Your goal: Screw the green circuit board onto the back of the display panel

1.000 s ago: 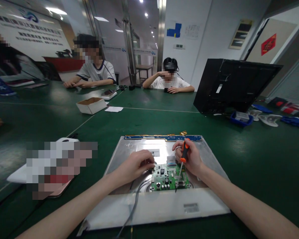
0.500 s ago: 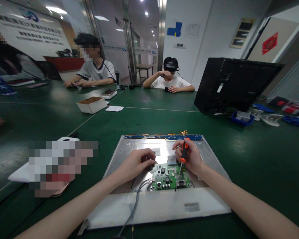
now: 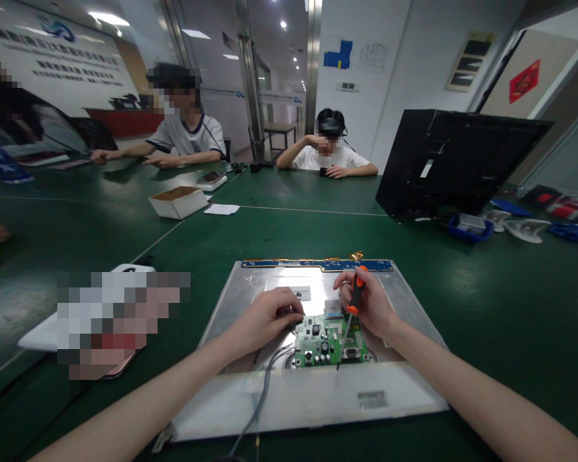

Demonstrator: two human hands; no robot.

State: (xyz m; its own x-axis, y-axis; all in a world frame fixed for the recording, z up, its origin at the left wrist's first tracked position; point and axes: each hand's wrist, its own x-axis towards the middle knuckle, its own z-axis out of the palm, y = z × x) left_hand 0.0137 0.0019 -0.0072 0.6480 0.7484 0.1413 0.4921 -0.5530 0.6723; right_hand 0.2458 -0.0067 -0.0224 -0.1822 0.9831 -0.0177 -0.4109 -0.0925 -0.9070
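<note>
Right hand [image 3: 366, 305] grips the screwdriver [image 3: 357, 292]; left hand [image 3: 272, 314], half-curled (perhaps touching), meets the circuit board's [image 3: 325, 340] upper-left corner.

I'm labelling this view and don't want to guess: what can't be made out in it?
- Head view: anything pinched by the left hand; its fingers hide it.
- Head view: whether the tip of the screwdriver touches the green board; too small.
- Head view: the grey cable's far end; cut off by the bottom edge.
- Head view: surface details on the pixelated items; blurred out.
</note>
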